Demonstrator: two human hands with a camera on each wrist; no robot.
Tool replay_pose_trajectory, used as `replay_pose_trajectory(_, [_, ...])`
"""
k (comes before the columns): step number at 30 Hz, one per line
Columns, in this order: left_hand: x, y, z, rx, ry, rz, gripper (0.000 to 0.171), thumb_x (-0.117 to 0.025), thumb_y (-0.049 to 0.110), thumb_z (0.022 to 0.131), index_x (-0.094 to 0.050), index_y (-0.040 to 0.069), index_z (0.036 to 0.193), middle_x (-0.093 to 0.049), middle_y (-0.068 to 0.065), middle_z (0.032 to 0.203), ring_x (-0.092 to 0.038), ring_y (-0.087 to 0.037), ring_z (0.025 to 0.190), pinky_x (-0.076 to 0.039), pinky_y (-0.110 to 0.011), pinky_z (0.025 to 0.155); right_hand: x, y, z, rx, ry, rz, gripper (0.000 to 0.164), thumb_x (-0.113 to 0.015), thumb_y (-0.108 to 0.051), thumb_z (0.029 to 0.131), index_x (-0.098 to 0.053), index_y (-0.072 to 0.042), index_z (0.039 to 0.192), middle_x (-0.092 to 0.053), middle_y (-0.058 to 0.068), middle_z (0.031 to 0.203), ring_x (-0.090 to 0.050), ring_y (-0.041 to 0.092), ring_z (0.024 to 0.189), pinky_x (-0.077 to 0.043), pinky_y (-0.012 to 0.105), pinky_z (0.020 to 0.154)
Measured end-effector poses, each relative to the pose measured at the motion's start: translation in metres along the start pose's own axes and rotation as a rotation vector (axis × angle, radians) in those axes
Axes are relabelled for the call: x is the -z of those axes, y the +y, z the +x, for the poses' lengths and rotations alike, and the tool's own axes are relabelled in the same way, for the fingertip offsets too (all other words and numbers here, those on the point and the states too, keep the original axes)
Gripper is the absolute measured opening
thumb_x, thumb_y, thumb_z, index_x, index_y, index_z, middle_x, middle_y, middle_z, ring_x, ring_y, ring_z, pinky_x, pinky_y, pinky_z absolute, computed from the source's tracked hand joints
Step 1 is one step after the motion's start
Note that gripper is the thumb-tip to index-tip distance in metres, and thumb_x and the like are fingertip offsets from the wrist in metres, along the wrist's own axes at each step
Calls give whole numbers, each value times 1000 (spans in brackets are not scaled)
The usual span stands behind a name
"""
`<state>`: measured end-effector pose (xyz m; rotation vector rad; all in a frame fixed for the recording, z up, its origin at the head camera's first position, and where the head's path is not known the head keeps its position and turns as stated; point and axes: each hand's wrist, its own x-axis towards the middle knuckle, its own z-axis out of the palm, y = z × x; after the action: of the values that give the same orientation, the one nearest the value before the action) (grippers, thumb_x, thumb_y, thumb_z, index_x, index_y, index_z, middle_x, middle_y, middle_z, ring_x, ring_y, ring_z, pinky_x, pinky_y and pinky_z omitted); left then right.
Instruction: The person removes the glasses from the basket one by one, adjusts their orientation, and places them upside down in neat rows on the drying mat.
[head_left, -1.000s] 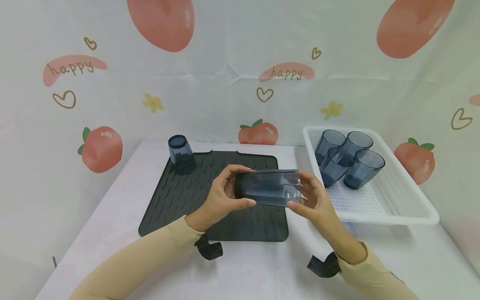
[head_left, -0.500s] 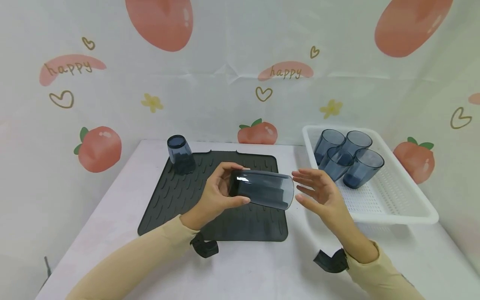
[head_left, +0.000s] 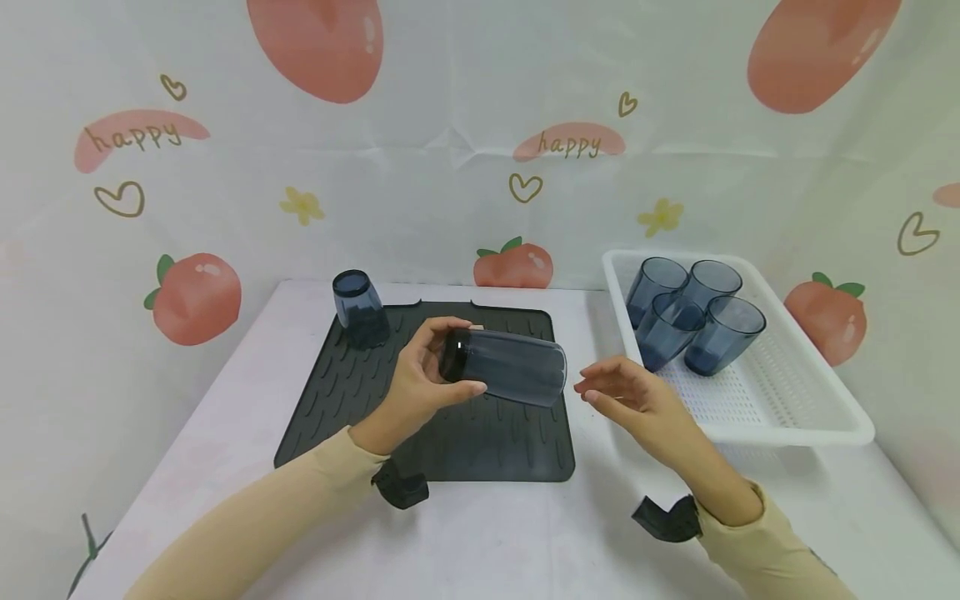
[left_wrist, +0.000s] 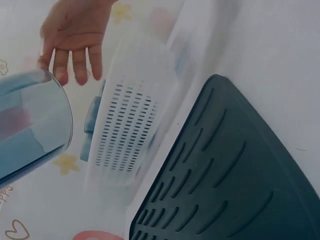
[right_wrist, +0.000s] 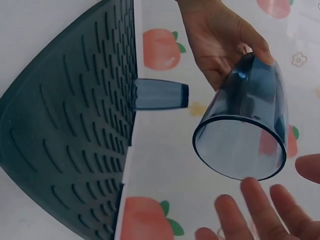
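My left hand (head_left: 422, 371) grips a smoky blue drinking glass (head_left: 513, 367) by its dark base, thumb in front and fingers behind. The glass lies on its side in the air over the black drying mat (head_left: 480, 450), its mouth pointing right. Just right of the rim, my right hand (head_left: 637, 404) is apart from the glass with fingers loosely extended, holding nothing. In the right wrist view the open mouth of the glass (right_wrist: 240, 150) faces the camera, right fingertips (right_wrist: 252, 187) close to its rim. Another glass (head_left: 360, 308) stands upside down at the mat's back left corner.
A white perforated basket (head_left: 810, 437) at the right holds several matching glasses (head_left: 723, 333), mouths up and leaning. The white table (head_left: 495, 542) extends in front of the mat. A patterned cloth (head_left: 420, 192) hangs behind the table.
My right hand has let go of the glass's rim and moved slightly right and down. The left hand has carried the glass left, its mouth end now tilted slightly down.
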<state>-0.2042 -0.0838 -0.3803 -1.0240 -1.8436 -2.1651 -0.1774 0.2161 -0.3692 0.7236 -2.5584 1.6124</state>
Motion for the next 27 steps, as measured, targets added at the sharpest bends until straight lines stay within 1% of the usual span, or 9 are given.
replay_pose_trajectory(2, [1, 1, 0, 10, 10, 6, 66, -82, 13, 77, -45, 8, 131, -50, -11, 133, -51, -23, 117, -56, -29, 86, -1, 2, 0, -15, -58, -30, 19, -63, -12, 94, -61, -9, 113, -70, 8, 105, -68, 10, 93, -55, 25, 79])
replay_pose_trajectory(5, [2, 2, 0, 13, 22, 18, 66, -82, 11, 78, -45, 8, 132, -48, -15, 134, -49, -28, 118, -56, -29, 86, -4, 4, -1, -42, -155, -63, 20, -62, -16, 95, -60, -10, 114, -70, 8, 106, -67, 11, 94, -54, 27, 79])
replay_pose_trajectory(7, [4, 2, 0, 1, 24, 32, 65, -81, 8, 78, -45, 6, 132, -49, -14, 134, -49, -28, 118, -55, -28, 87, -6, 5, -2, -54, -213, -69, 20, -62, -18, 95, -60, -10, 114, -69, 8, 106, -66, 12, 94, -54, 27, 79])
replay_pose_trajectory(11, [6, 2, 1, -25, 26, 51, 66, -79, 6, 79, -43, 1, 133, -52, -7, 132, -51, -22, 118, -53, -24, 90, -8, 7, -4, -88, -296, -69, 23, -62, -24, 96, -59, -11, 115, -68, 8, 107, -65, 14, 95, -53, 26, 79])
replay_pose_trajectory(13, [7, 2, 1, -36, 28, 48, 67, -79, 5, 79, -41, -1, 134, -53, -6, 132, -51, -20, 119, -51, -24, 92, -9, 7, -4, -95, -322, -66, 25, -62, -26, 96, -59, -11, 116, -67, 8, 109, -65, 15, 96, -53, 26, 78])
replay_pose_trajectory(18, [8, 0, 2, -51, 42, 24, 68, -79, 1, 78, -38, -1, 133, -55, -7, 132, -53, -17, 120, -50, -26, 96, -11, 8, -5, -122, -361, -69, 31, -62, -30, 96, -58, -8, 118, -65, 8, 114, -63, 16, 98, -53, 26, 78])
replay_pose_trajectory(23, [10, 1, 3, -41, 64, 27, 65, -78, -4, 76, -42, 7, 129, -57, -5, 130, -55, -15, 118, -49, -26, 98, -13, 8, -6, -124, -366, -88, 31, -61, -31, 96, -58, -8, 117, -65, 3, 113, -63, 14, 98, -53, 26, 80])
replay_pose_trajectory(27, [11, 2, 4, -36, 74, 40, 64, -78, -6, 76, -44, 10, 128, -57, -4, 130, -55, -14, 118, -48, -26, 98, -14, 8, -6, -120, -368, -97, 30, -61, -31, 96, -59, -9, 116, -65, 1, 112, -63, 13, 98, -53, 25, 79])
